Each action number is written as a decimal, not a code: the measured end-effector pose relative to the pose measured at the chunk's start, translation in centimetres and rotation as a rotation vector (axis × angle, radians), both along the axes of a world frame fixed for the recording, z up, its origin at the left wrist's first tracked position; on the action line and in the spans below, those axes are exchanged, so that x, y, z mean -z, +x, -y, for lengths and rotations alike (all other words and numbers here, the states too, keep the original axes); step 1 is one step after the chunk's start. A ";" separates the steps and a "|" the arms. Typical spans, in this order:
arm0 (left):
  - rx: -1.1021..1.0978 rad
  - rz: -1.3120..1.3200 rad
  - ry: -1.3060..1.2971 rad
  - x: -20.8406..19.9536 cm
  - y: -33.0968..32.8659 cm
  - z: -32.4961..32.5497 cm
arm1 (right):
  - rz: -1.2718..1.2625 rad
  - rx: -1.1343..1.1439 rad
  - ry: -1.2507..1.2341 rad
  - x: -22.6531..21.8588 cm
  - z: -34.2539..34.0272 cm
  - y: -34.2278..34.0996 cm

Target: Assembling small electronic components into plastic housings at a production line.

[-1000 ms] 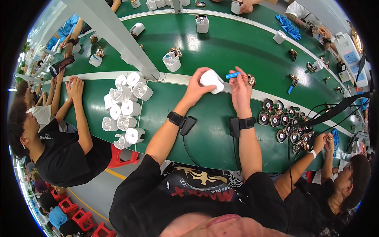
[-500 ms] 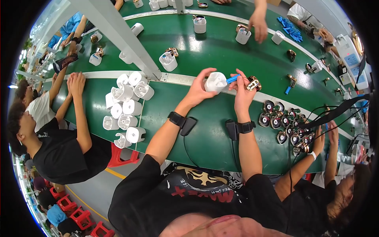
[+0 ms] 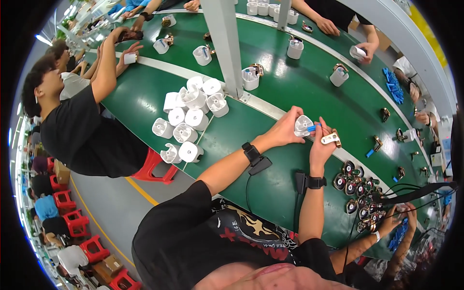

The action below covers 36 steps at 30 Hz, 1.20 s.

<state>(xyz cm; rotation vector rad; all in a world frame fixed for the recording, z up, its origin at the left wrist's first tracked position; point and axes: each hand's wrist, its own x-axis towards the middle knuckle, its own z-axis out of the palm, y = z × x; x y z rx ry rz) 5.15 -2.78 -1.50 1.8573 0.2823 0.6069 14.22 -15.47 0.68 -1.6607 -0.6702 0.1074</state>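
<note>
My left hand (image 3: 287,129) is closed around a white plastic housing (image 3: 300,124), its hollow side turned toward my right hand. In my right hand (image 3: 321,147), closed fingers hold a small blue cylinder (image 3: 312,128), whose end meets the housing's opening; how deep it sits I cannot tell. A gold-and-white metal part (image 3: 330,139) sticks out beside those same fingers, apparently joined to the blue cylinder. Both hands are above the green table near its metal rail.
White housings (image 3: 192,118) cluster left of my arms. Round black speaker-like parts (image 3: 355,183) lie to the right. Beyond the rail (image 3: 270,110), housings with gold parts (image 3: 251,77) stand on the green belt, near a metal post (image 3: 223,53). Co-workers sit on both sides; black cables (image 3: 411,193) hang at right.
My view has swung to the right, so the scene is shifted and turned. The housing now shows its hollow inside, and the blue cylinder meets it. A co-worker at left has parted their hands.
</note>
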 end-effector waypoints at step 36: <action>-0.044 -0.083 0.238 -0.4 -0.3 0.3 | 0.042 -0.185 0.045 1.4 -0.3 0.7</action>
